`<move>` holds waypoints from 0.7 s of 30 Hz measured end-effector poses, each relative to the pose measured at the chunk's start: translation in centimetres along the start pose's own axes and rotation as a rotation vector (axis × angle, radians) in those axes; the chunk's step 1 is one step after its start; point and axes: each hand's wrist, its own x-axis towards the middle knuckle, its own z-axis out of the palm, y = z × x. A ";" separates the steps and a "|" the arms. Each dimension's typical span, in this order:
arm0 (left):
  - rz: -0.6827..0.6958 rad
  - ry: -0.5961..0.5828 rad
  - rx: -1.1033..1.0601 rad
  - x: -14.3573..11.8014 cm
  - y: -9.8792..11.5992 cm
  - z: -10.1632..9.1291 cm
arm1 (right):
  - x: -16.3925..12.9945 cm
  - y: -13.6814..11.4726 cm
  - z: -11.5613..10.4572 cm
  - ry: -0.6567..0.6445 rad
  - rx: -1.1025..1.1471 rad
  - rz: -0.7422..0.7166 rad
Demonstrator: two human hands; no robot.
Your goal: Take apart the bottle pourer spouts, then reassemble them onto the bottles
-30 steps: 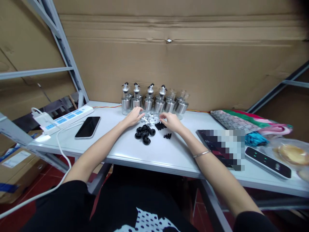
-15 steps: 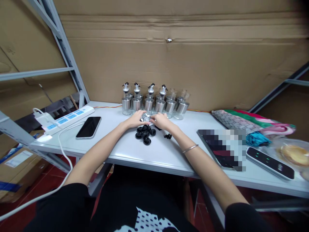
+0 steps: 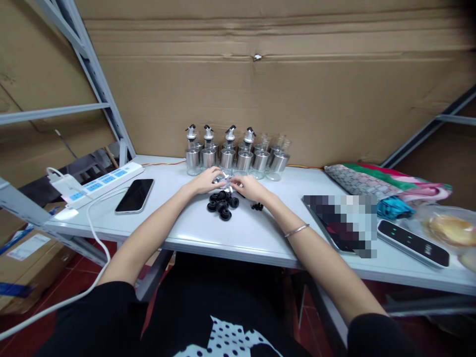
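Observation:
A cluster of small silvery pieces [image 3: 225, 183] lies on the table between my hands; their exact shape is hard to make out. My left hand [image 3: 207, 181] reaches around the cluster from the left, fingers stretched and apart. From the right, my right hand [image 3: 248, 187] touches it with its fingertips, fingers spread. Just in front lies a pile of black round stoppers [image 3: 223, 204]. Tiny black parts [image 3: 257, 206] sit below my right hand. Behind are glass bottles with steel sleeves [image 3: 226, 159], in rows; several front ones carry silver pourers with black flaps [image 3: 230, 130].
On the left lie a phone [image 3: 135, 196] and a white power strip [image 3: 106, 184] with a cable. To the right are a dark tablet-like device [image 3: 327, 223], partly blurred, a black-and-white device [image 3: 412, 244], folded cloth [image 3: 394, 183] and a plastic food container [image 3: 451, 229]. Cardboard [image 3: 282, 94] stands behind.
My hands have shifted slightly around the silvery pieces, and the fingers look a little more spread. The whole view has moved slightly. Bottles and black stoppers stay in place.

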 end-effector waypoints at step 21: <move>0.007 0.251 0.203 0.4 1.4 -1.1 | -0.7 0.8 -2.6 0.376 0.031 -0.023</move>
